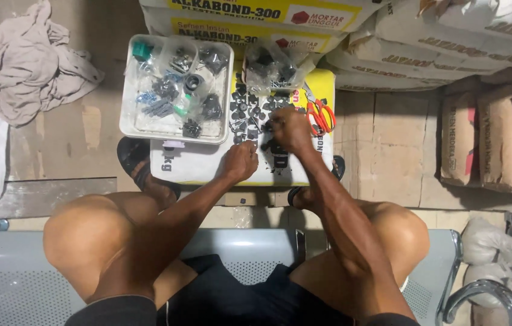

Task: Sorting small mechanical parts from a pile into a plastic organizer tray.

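Note:
Small black parts (245, 115) lie scattered on a white and yellow sack (195, 166) laid flat in front of me. My left hand (239, 162) rests on the sack's near part with its fingers curled; what it holds is hidden. My right hand (290, 130) reaches among the black parts with its fingertips pinched together over them. A clear plastic bag (271, 65) with more black parts lies at the sack's far edge.
A white tray (128, 124) with several small bags of black, blue and green parts sits at the left. Orange-handled scissors (319, 115) lie right of my right hand. Stacked sacks (437, 54) stand behind and at right. A crumpled cloth (29, 63) lies far left. I sit on a grey metal bench (8, 284).

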